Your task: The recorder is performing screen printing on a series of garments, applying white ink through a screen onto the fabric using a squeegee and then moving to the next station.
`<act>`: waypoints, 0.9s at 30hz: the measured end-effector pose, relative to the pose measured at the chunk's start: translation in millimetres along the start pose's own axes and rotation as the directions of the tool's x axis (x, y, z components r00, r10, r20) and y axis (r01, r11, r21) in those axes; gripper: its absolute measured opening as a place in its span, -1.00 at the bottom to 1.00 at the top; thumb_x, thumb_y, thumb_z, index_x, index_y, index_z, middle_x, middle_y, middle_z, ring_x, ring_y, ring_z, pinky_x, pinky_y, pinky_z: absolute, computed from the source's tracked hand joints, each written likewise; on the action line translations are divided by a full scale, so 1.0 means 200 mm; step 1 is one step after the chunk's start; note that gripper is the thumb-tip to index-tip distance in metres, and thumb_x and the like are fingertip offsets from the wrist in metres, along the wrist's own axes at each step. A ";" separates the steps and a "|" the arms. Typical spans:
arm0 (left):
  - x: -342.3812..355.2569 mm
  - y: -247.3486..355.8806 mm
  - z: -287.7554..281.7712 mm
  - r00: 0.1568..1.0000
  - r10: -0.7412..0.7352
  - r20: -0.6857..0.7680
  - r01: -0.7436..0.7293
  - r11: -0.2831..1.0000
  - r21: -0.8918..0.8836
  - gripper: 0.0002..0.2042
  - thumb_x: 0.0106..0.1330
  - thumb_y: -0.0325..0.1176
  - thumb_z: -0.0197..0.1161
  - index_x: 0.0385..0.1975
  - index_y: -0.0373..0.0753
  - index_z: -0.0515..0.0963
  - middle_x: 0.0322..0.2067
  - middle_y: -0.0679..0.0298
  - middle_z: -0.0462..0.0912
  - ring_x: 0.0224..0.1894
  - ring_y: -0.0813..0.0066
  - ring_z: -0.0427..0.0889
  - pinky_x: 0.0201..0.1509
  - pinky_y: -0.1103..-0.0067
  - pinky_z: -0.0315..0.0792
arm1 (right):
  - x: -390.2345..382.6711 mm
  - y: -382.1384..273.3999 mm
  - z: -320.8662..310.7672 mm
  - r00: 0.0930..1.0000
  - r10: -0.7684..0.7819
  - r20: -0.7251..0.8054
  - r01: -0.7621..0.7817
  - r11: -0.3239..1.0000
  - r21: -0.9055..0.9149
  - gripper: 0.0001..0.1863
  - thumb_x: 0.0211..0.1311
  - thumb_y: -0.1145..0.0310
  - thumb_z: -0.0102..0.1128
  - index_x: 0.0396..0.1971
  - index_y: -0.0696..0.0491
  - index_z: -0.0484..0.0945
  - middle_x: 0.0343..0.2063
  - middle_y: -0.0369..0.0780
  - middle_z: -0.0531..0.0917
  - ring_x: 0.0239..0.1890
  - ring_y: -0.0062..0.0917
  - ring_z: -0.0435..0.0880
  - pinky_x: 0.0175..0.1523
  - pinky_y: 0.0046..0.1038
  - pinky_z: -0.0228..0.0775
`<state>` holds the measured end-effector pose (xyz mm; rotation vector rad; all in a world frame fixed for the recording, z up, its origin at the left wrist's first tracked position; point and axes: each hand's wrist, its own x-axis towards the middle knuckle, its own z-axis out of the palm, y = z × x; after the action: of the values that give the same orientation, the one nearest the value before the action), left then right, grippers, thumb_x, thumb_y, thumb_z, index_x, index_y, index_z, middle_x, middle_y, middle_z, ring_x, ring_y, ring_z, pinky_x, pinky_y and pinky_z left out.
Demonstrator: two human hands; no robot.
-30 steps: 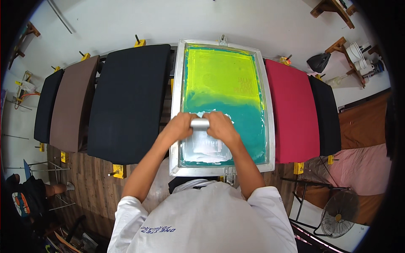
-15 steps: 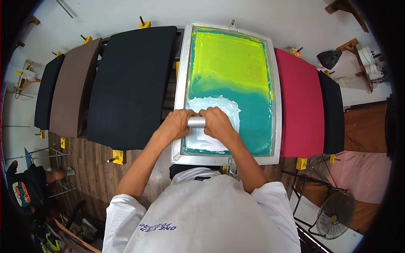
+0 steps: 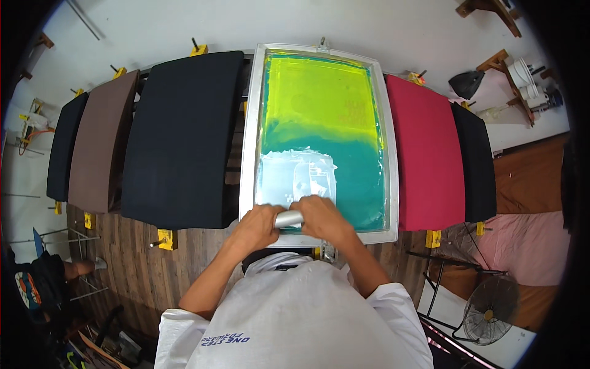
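Note:
An aluminium-framed printing screen (image 3: 245,135) lies in the middle, yellow-green over its upper part and teal below. Pale, almost white ink (image 3: 276,169) covers a patch at its lower left, with a printed pattern showing through. Both my hands grip a silver squeegee (image 3: 287,218) low on the screen: my left hand (image 3: 258,224) at its left end, my right hand (image 3: 321,218) toward its right end. The squeegee's blade is hidden behind its handle and my hands.
Black (image 3: 181,135), brown (image 3: 101,141) and red (image 3: 424,154) fabric-covered platens flank the screen, with more black ones outermost and yellow brackets beneath. A floor fan (image 3: 490,310) stands lower right. A shelf with white containers (image 3: 522,80) is upper right; part of another person (image 3: 52,283) shows lower left.
My hands and the squeegee have moved down toward the screen's near edge, uncovering more of the pale ink patch and a pattern within it. The view has also shifted slightly.

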<state>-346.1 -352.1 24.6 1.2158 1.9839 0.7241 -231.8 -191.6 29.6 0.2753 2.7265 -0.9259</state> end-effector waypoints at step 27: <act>0.42 0.04 0.11 0.961 0.197 0.192 -0.239 0.944 0.229 -0.63 -0.08 -0.62 0.32 -0.19 -0.21 0.64 -0.31 -0.01 0.69 -0.26 0.00 0.70 -0.17 0.26 0.62 | -0.14 0.19 0.10 0.888 0.280 -0.364 -0.267 0.960 0.088 -0.53 -0.28 0.66 0.18 -0.19 0.13 0.61 -0.35 0.04 0.63 -0.21 -0.01 0.59 -0.07 -0.10 0.44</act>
<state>-352.2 -271.4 -5.4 1.6127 1.8591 0.4658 -191.4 -177.9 1.4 0.9063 2.8952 -0.9179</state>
